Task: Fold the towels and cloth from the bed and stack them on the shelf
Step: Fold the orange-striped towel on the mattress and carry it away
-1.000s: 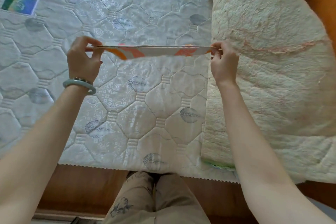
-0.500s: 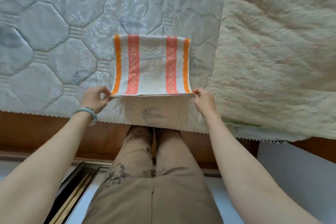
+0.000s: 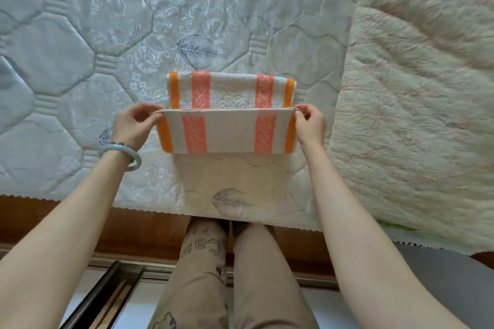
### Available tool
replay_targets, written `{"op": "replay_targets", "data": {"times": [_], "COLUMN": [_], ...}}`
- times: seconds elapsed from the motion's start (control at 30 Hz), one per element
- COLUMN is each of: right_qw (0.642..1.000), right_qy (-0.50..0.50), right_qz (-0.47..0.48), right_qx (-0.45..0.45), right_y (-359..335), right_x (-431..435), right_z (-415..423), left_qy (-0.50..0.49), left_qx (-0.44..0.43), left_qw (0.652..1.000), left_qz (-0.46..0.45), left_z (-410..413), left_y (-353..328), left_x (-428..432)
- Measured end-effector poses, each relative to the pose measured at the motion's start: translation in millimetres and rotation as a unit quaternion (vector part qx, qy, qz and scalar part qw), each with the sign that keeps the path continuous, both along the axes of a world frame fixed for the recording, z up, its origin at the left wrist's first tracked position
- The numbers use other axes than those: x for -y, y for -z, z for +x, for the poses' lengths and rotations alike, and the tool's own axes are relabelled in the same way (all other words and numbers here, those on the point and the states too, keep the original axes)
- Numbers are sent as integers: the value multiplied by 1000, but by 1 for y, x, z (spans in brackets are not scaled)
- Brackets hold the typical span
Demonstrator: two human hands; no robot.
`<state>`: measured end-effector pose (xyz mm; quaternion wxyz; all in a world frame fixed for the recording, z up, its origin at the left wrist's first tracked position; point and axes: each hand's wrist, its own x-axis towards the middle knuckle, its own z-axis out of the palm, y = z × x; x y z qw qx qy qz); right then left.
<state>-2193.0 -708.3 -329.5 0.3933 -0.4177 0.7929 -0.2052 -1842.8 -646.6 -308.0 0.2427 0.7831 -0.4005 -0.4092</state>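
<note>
A white towel with orange and pink stripes (image 3: 227,131) lies on the quilted mattress (image 3: 107,48) near its front edge. Its near half is lifted and curls up toward the far half, which stays flat on the bed. My left hand (image 3: 132,125), with a pale green bangle on the wrist, pinches the raised left corner. My right hand (image 3: 310,124) pinches the raised right corner. The raised edge runs level between both hands.
A thick cream blanket (image 3: 417,104) covers the right part of the bed, close beside the towel. The wooden bed frame (image 3: 80,224) runs below the mattress edge. My legs in tan trousers (image 3: 227,275) stand against it. A metal floor track (image 3: 107,296) lies at the lower left.
The towel went from stretched in the air to laid flat on the mattress. Both hands have since lifted its near edge and carried it toward the far edge.
</note>
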Motion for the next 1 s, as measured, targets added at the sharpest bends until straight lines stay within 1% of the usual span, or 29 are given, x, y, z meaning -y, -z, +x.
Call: {"op": "replay_targets", "data": {"times": [0.13,0.23,0.3,0.4,0.5,0.53,0.57,0.63,0.67,0.73,0.77,0.8,0.83,0.9,1.0], "right_qw": [999,999,997,989,981,978,973,949,933,893,866,839,820,805,790], "right_qy": [24,-11,-42,-98,-124,-127,-129,-146,-177,-307,-378,-432,-464,-489,-509], "right_qz": [-38,-32,-24,3,6,-1,-17,-76,-120,-200,-220,-225,-218,-179,-157], "right_qx": [-15,-28,-58,-112,-150,-166,-192,-269,-289,-261,-245,-242,-253,-287,-303], "right_y": [23,38,50,69,79,80,79,74,73,76,80,86,94,113,126], "right_x": [54,80,90,98,98,97,95,89,83,61,47,32,21,10,13], "right_z": [8,11,11,10,13,15,18,33,46,84,104,120,132,137,128], "left_qy": [-7,8,25,43,22,23,42,107,150,271,327,360,370,347,347], "left_qx": [-15,-22,-11,25,55,97,163,287,315,330,338,354,371,385,391], "left_qw": [1000,999,999,999,998,995,986,952,936,899,877,857,847,853,849], "left_qz": [-21,-29,-22,-1,27,28,20,-10,-38,-92,-101,-102,-92,-67,-81], "left_z": [11,19,23,26,19,14,9,-9,-21,-49,-61,-69,-73,-75,-74], "left_y": [27,46,62,88,103,104,105,98,95,97,104,114,124,140,148], "left_x": [57,89,100,106,110,110,109,99,92,73,63,53,46,38,36]}}
